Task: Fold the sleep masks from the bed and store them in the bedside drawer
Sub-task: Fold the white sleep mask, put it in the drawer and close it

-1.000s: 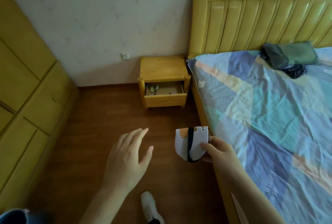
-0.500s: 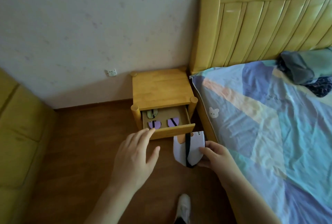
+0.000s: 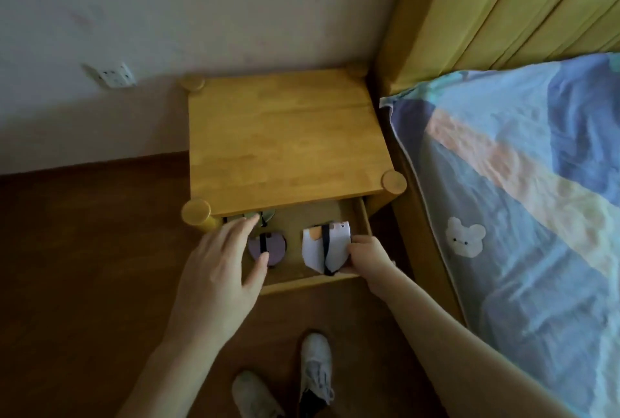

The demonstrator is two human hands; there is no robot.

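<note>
— Since a moment back the folded white sleep mask (image 3: 322, 247) has travelled from beside the bed to over the open drawer (image 3: 364, 220); both hands have come in with it.

— Where does it sit now?

— Over the drawer's right half, pinched at its right edge by the right hand (image 3: 367, 258), black strap wrapped round the fold; whether it touches the drawer floor I cannot tell.

— And the left hand (image 3: 221, 275)?

— Spread, fingers straight, holding nothing; it hovers over the drawer's left side, partly covering a purple mask (image 3: 273, 246); a greenish mask (image 3: 265, 214) peeks out further back under the nightstand (image 3: 285, 139) top.

— How to finish well?

— I'd lay it flat in the bare right part, just beside the purple one, not on it; I'd release only once the fold rests down, lest it spring open; the bed (image 3: 523, 203) stays clear of this.
</note>
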